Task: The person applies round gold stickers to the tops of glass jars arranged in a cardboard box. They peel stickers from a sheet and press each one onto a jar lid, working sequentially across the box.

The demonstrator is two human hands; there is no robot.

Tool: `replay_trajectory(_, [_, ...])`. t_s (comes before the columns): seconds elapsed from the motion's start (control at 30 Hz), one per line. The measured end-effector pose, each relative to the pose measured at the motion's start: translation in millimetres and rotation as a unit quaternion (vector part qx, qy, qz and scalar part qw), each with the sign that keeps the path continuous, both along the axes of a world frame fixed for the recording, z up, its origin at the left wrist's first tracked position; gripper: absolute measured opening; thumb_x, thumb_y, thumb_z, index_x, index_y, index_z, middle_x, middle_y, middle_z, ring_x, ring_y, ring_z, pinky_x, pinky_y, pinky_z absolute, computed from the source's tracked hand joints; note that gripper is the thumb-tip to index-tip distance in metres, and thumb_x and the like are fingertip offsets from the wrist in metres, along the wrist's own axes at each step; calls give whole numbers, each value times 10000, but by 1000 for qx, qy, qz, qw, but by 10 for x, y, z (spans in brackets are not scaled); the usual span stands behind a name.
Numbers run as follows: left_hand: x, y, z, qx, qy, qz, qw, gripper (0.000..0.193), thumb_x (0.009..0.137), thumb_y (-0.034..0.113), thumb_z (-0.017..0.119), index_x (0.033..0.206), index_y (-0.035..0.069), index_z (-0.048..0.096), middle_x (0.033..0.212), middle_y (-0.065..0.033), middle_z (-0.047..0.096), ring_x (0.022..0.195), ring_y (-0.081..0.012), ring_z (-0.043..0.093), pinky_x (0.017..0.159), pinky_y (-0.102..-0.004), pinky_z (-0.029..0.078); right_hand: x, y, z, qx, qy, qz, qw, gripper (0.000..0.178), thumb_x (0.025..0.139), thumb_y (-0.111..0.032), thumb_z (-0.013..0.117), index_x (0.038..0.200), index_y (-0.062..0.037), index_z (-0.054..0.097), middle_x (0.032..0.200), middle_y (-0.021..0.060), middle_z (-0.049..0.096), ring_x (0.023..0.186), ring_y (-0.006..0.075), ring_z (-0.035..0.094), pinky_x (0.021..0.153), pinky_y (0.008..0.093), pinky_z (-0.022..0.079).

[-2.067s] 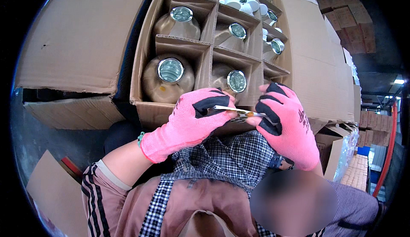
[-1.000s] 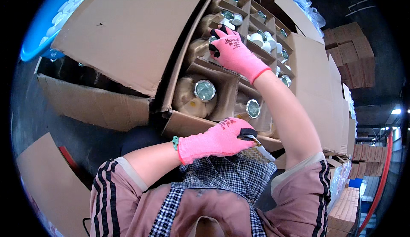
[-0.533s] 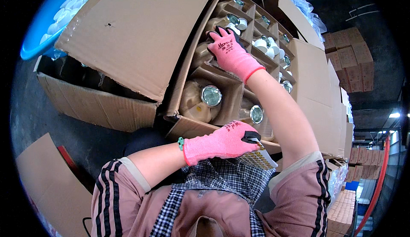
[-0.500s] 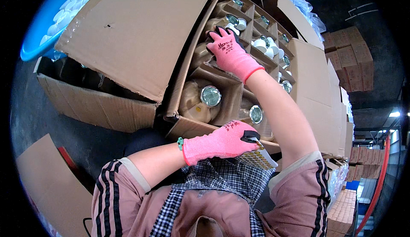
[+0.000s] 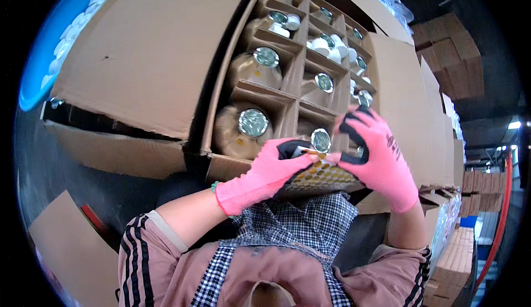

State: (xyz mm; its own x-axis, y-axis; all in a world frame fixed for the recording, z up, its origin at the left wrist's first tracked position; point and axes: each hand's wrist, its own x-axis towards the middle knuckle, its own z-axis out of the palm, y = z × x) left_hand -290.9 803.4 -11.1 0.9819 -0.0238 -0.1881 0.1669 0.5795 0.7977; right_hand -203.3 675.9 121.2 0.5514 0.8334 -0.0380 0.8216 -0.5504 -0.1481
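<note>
My left hand (image 5: 268, 171), in a pink glove with black fingertips, pinches a sheet of round yellow stickers (image 5: 323, 176) in front of my apron. The right hand (image 5: 378, 152), gloved alike, curves beside it, thumb at the sheet's upper edge and fingers apart. Just beyond is a divided cardboard carton (image 5: 214, 116) of rounded clear jars with silvery, shiny tops. The near-left jar (image 5: 231, 127) and the one behind it (image 5: 246, 64) each carry a small yellow dot. A further jar top (image 5: 321, 140) shows right behind the sheet.
White caps (image 5: 326, 47) lie among the jars in several compartments. A large carton flap (image 5: 133, 58) spreads to the left, beside a blue tub (image 5: 34, 80) of white caps. Another flap (image 5: 395, 102) stands at right. Stacked cartons (image 5: 451, 58) are in the background.
My right hand has drawn back from the carton's far left compartments to the sticker sheet. The left hand has brought the sheet up, its yellow dots now facing me.
</note>
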Motion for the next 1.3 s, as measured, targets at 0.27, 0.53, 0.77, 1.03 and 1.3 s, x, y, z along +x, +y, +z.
replay_trajectory(0.27, [-3, -63, -54, 134, -32, 16, 990, 225, 814, 147, 616, 966, -19, 605, 885, -24, 624, 822, -65, 538, 760, -222, 434, 26, -388, -279, 40, 72, -4, 997, 176, 684, -130, 677, 749, -11, 564, 855, 141, 582, 952, 315, 528, 880, 399, 384])
replay_trajectory(0.53, [-10, -102, -98, 215, -90, 22, 972, 211, 842, 130, 556, 976, -26, 602, 916, -55, 624, 837, -87, 543, 766, -226, 423, -23, -343, -435, 110, 84, 6, 990, 234, 668, -177, 707, 812, -30, 597, 901, 128, 583, 1007, 303, 509, 890, 398, 376])
replay_trajectory(0.77, [-35, -144, -168, 128, -65, 48, 988, 206, 842, 134, 566, 971, -22, 604, 899, -51, 623, 829, -78, 537, 753, -230, 432, -62, -281, -426, 83, 109, -4, 991, 180, 685, -134, 684, 797, -22, 597, 851, 117, 592, 957, 298, 532, 880, 386, 379])
replay_trajectory(1.03, [-32, -133, -70, 77, -33, 76, 994, 193, 836, 150, 587, 913, -26, 611, 776, -4, 610, 727, -38, 509, 645, -209, 437, -56, -200, -438, 130, 31, 48, 990, 168, 674, -126, 669, 805, -57, 589, 872, 118, 571, 961, 294, 525, 843, 404, 392])
replay_trajectory(1.3, [-25, -66, -64, 33, 6, 62, 998, 213, 836, 180, 586, 921, -13, 609, 810, -7, 606, 762, -57, 534, 673, -213, 446, -57, -111, -453, 125, -79, 107, 983, 195, 615, -94, 673, 781, -80, 574, 833, 75, 542, 974, 280, 521, 867, 439, 384])
